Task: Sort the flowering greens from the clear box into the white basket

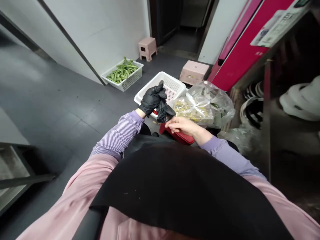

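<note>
My left hand point(151, 99) wears a black glove and is closed on a second, loose black glove point(165, 111). That loose glove hangs between my hands. My right hand point(181, 126) is bare, its fingers pinched together at the cuff end of the loose glove. Beneath my right hand lies a red plastic object point(183, 137), partly hidden by the hand and my apron. Behind my left hand stands a white perforated basket point(175, 83) with a sliver of something red near its front edge. Clear plastic bags point(197, 108) of yellow-green produce sit just right of the basket.
A white crate point(131, 81) of cut green stalks stands by the wall at the left. One pink stool point(147, 46) is near the doorway, another pink stool point(193, 71) behind the bags. On the right are a magenta cabinet point(240, 46) and a shelf post point(267, 116).
</note>
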The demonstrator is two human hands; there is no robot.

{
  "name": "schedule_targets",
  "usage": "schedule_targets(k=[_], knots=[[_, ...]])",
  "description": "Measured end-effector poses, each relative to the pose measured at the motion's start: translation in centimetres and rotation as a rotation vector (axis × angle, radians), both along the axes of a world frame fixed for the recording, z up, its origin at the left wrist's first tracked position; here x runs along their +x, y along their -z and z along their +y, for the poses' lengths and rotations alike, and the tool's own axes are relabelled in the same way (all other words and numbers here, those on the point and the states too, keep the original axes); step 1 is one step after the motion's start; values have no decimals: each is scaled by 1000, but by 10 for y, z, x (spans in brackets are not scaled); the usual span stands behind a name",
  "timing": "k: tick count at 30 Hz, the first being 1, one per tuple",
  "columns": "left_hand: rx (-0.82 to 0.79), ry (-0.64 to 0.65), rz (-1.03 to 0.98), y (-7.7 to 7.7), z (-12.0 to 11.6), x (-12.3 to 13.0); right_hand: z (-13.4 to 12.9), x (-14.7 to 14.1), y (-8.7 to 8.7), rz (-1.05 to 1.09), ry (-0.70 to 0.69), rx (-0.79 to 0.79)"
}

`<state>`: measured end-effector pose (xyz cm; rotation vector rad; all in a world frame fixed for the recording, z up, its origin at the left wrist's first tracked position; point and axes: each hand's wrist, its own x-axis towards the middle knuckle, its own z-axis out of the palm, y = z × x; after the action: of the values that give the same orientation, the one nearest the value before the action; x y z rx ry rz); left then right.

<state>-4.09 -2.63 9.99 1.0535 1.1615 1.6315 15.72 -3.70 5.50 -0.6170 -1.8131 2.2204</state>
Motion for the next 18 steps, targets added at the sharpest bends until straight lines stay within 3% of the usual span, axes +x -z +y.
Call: schedule_targets(k=[3,5,8,10,12,16,18], knots=[[11,-55,-62,-3,2,0,-8,27,15,-98,88,138],[-26,-6,-69,-6,1,6,-5,38,21,-121,305,339],[-70,111,-27,-9,-1,24,3,37,20,-67,644,731],[-52,134,5,-8,0,38,6,28,17,-7,688,869],[-31,125,-5,-4,5,49,7,17,17,52,722,838],[-52,88,-120,8,14,55,3,15,21,141,907,453],[-65,41,-163,14,14,52,0,23,21,168,1006,333]])
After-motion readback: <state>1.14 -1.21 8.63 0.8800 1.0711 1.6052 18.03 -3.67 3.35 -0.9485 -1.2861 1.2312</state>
